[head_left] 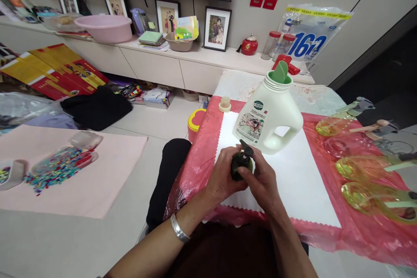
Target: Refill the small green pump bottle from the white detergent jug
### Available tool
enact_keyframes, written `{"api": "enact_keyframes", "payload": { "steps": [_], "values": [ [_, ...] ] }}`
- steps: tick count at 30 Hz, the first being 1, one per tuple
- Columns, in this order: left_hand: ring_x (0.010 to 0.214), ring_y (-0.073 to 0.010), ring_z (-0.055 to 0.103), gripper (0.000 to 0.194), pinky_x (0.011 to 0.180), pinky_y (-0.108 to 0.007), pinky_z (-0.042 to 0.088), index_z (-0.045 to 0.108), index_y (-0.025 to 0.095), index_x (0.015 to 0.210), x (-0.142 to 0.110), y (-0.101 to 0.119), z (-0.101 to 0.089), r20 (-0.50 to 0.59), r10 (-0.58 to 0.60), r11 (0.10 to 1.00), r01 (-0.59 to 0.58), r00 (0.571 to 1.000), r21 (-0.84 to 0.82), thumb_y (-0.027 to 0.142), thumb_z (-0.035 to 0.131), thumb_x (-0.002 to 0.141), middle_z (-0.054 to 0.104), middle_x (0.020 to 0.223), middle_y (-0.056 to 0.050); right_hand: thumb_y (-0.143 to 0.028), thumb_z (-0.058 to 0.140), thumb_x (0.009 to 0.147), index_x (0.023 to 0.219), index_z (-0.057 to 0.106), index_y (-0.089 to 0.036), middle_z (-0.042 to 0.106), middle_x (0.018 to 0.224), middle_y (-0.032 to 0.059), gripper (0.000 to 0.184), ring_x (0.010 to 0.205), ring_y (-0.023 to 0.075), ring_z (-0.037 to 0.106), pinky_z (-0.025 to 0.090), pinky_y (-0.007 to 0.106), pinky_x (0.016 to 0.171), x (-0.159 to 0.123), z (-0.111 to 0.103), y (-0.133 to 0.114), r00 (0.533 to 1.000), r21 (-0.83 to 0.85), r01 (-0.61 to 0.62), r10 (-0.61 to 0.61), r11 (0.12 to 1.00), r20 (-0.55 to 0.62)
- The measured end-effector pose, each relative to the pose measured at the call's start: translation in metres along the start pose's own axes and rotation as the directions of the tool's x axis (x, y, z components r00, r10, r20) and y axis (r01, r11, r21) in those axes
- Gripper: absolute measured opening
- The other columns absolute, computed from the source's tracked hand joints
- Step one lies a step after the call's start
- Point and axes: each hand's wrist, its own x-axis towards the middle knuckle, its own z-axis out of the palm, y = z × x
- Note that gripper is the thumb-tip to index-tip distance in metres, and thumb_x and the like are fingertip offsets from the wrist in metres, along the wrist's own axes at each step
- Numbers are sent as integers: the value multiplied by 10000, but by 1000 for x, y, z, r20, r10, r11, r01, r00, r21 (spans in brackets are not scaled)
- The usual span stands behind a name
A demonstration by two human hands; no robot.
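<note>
A small dark green pump bottle (239, 167) stands on a white sheet (302, 182) over the pink table cover. My left hand (223, 178) wraps round the bottle's body. My right hand (263, 180) grips its black pump head (246, 150) from the right. Just behind stands a large white detergent jug (267, 115), open at the top, with a green funnel (280, 73) in its neck. A cream cap (224, 104) lies to the jug's left on the pink cover.
Several yellow-green spray bottles (365, 167) lie along the table's right side on the pink plastic cover (358, 230). A pink mat with scattered colourful beads (55, 169) lies on the floor at left. A low cabinet (195, 58) with photo frames and a pink basin runs behind.
</note>
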Motion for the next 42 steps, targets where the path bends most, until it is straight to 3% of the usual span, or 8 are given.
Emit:
{"api": "enact_keyframes", "payload": {
  "steps": [6, 12, 21, 26, 29, 33, 37, 42],
  "values": [
    [1118, -305, 592, 641, 950, -489, 519, 512, 230, 1254, -1, 1, -1, 19, -25, 1000, 25, 1000, 10, 308, 819, 697, 599, 1197, -98, -256, 653, 851, 1331, 608, -228, 610, 1192, 57, 482, 1101, 201, 602, 545, 349, 943, 4, 9, -12, 983, -255, -89, 43, 963, -179],
    [1160, -330, 576, 745, 997, -534, 503, 499, 250, 1301, -2, -1, -1, 36, -41, 999, 41, 999, 7, 301, 859, 650, 589, 1247, -99, -190, 625, 935, 1426, 535, -279, 604, 1282, 54, 507, 1176, 197, 604, 529, 381, 1029, 4, -7, -33, 978, 104, 4, 18, 995, -210],
    [1294, -352, 507, 916, 1097, -582, 454, 426, 275, 1386, -8, -8, -10, 144, -84, 995, 90, 986, -31, 329, 924, 619, 494, 1374, -130, -134, 685, 854, 1164, 711, -231, 606, 1130, 67, 325, 887, 149, 631, 577, 320, 779, 7, -79, -73, 780, 324, 161, 81, 932, -621],
    [1313, -356, 501, 887, 1115, -587, 438, 428, 260, 1395, 2, -5, -15, 117, -77, 997, 76, 990, 14, 371, 907, 657, 506, 1380, -138, -415, 739, 871, 1204, 681, -236, 652, 1127, 84, 382, 879, 209, 653, 557, 349, 755, -16, -111, -27, 917, -81, -187, 145, 979, -373],
    [1335, -371, 488, 885, 1125, -593, 422, 425, 242, 1403, 11, -9, -13, 39, -88, 995, 86, 995, 47, 444, 888, 676, 508, 1385, -148, -473, 579, 961, 1239, 664, -250, 649, 1148, 67, 367, 1000, 228, 633, 542, 380, 840, -29, -119, 10, 992, -513, -126, 114, 849, -55],
    [1315, -380, 514, 985, 1105, -587, 435, 389, 207, 1431, 14, -21, -3, -60, -140, 989, 142, 988, 30, 550, 883, 651, 504, 1378, -169, -401, 442, 990, 1223, 673, -231, 655, 1140, 69, 369, 1009, 233, 622, 547, 404, 832, -40, -119, 47, 981, -621, 5, 116, 784, 154],
    [1324, -366, 511, 988, 1118, -564, 426, 381, 210, 1440, 5, -32, 8, -111, -115, 993, 115, 987, -6, 636, 837, 674, 499, 1382, -167, -481, 510, 962, 1173, 703, -220, 667, 1124, 71, 388, 993, 245, 638, 557, 420, 826, -41, -125, 55, 975, -632, 2, 138, 775, 172],
    [1334, -367, 507, 1007, 1119, -554, 429, 354, 212, 1474, -2, -39, 12, -101, -118, 993, 118, 988, -8, 671, 799, 697, 501, 1398, -171, -646, 608, 881, 1160, 699, -215, 654, 1173, 68, 522, 897, 209, 665, 559, 370, 794, -13, -141, 42, 957, -540, -282, 197, 793, -211]
  ]
}}
